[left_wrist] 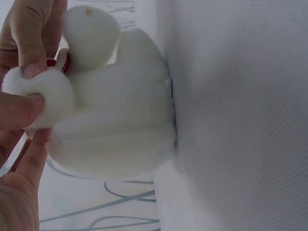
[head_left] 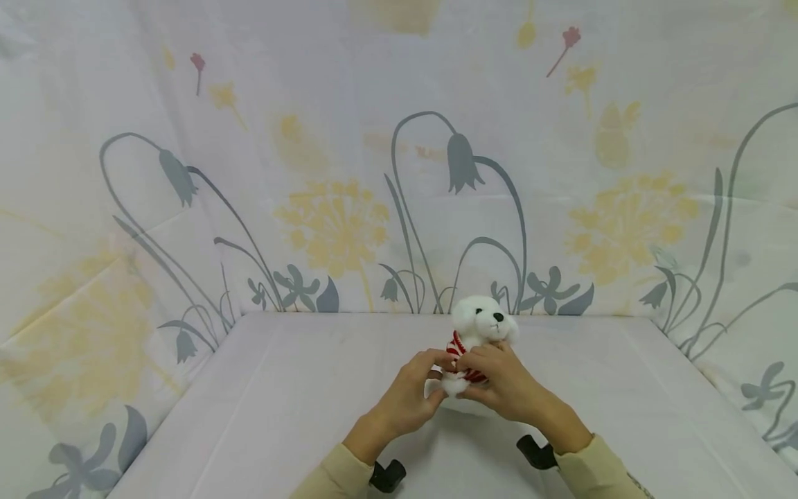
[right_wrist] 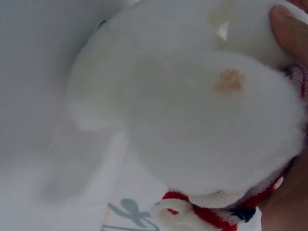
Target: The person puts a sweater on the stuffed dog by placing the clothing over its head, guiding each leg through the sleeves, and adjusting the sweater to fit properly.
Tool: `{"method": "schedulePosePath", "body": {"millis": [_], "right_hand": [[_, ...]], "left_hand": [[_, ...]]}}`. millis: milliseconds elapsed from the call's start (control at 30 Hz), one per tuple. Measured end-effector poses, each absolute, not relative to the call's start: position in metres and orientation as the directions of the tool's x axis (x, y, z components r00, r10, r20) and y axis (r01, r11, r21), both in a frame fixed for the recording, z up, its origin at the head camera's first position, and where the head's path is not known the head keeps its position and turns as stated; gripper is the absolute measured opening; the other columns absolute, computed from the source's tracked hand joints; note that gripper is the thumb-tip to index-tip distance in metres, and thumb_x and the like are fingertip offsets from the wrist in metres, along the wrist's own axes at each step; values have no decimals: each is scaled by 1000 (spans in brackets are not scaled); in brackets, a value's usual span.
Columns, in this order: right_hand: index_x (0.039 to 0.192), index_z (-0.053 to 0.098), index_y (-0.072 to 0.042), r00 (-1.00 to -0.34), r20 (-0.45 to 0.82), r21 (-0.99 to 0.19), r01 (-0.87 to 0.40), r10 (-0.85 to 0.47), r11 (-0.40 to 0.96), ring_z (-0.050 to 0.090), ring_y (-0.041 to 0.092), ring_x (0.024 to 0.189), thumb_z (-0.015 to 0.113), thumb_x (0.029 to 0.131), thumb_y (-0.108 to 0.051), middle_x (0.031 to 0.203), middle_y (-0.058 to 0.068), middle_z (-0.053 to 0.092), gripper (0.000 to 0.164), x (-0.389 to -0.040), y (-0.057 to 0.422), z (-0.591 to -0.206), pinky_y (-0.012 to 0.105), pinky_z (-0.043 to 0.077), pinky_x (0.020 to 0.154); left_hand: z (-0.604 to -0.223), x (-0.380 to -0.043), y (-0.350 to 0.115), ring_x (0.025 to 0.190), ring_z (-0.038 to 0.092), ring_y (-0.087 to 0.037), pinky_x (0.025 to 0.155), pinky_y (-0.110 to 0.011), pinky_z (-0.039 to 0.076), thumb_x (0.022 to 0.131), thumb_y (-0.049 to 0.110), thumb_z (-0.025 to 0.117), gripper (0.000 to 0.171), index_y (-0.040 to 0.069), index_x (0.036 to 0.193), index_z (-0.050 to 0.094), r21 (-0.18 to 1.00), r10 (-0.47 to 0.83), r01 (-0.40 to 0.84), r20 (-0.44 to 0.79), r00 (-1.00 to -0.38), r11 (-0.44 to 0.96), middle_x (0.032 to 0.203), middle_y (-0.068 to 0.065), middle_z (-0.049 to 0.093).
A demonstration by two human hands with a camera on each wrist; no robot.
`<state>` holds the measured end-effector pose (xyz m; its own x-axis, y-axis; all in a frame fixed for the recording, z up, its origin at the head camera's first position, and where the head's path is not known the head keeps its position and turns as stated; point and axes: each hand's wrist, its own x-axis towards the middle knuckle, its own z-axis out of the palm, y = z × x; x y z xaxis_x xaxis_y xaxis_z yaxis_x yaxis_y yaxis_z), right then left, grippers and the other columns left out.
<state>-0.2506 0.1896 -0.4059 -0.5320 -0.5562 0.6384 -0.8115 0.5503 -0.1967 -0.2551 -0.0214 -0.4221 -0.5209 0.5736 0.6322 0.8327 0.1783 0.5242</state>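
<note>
A white plush dog (head_left: 476,319) in a red and white striped knitted sweater (head_left: 458,344) sits upright, its head tilted to the right. My left hand (head_left: 405,395) holds its lower left side, and my right hand (head_left: 508,381) grips its front and right side. Seen from the left wrist, thumbs from both hands press on a rounded white paw (left_wrist: 55,91); the larger plush body (left_wrist: 113,139) lies beyond. The right wrist view is filled by a white foot with a tan patch (right_wrist: 230,80), and sweater fabric (right_wrist: 211,216) shows below. My fingers hide much of the sweater.
A white cloth-covered table (head_left: 299,388) lies under the toy. Behind it hangs a pale curtain (head_left: 337,90) printed with grey and yellow flowers. Black camera mounts (head_left: 388,477) sit at both wrists, by the beige sleeves (head_left: 339,475).
</note>
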Motion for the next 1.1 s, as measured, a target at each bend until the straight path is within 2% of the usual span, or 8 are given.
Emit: {"method": "schedulePosePath", "body": {"millis": [133,267,333,433,533,667,767,1100], "right_hand": [[94,61,-23,-528,644,-282,-836,-554,470,52,8,87,82,72,-22,93,-14,59,30,-250,189,-405,38,33,83],[97,61,-19,-589,591,-475,-807,-551,352,54,11,89,77,78,-14,99,-6,60,25,-245,190,-401,27,47,76],[96,60,-15,-627,549,-560,-767,-553,315,57,12,86,75,80,-9,98,-1,60,23,-242,188,-397,28,51,70],[96,59,-13,-659,504,-636,-721,-559,276,60,11,82,73,83,-7,97,1,61,20,-242,188,-395,29,52,70],[96,59,-14,-676,474,-692,-682,-564,237,60,10,82,72,84,-7,96,1,61,19,-242,189,-395,29,52,70],[97,60,-15,-674,459,-732,-656,-578,185,61,11,83,71,85,-7,97,2,61,18,-243,188,-396,30,53,71],[98,61,-15,-671,456,-737,-653,-585,175,61,12,84,71,85,-7,97,2,62,18,-242,188,-396,30,53,73],[97,61,-15,-704,451,-747,-634,-548,201,58,10,86,72,84,-7,97,1,62,19,-244,193,-399,27,50,72]], "left_hand": [[-419,-253,-23,105,52,-18,82,-22,50,77,-17,66,48,4,118,50,496,572,850,651,-499,179,111,-6,54],[-416,-251,-27,105,50,-20,81,-26,51,79,-8,70,45,8,118,55,535,593,829,618,-516,164,113,-5,49],[-414,-250,-30,105,49,-18,81,-27,50,80,-2,74,46,11,121,57,569,608,806,585,-537,164,113,-4,46],[-401,-245,-34,105,50,-25,83,-32,51,80,2,75,50,5,126,56,638,647,756,515,-562,148,113,-10,45],[-393,-245,-38,103,52,-24,83,-32,52,80,-3,73,48,1,125,56,700,678,703,458,-576,125,109,-14,46],[-397,-251,-39,98,53,-15,79,-25,52,77,0,77,42,6,116,60,707,691,697,444,-571,122,103,-8,49],[-395,-251,-38,92,51,-10,76,-25,52,75,5,80,38,10,107,61,671,692,727,455,-561,148,100,-3,50],[-397,-249,-37,89,53,-10,79,-25,50,79,9,78,45,9,121,61,595,693,779,477,-541,199,97,-2,53]]}}
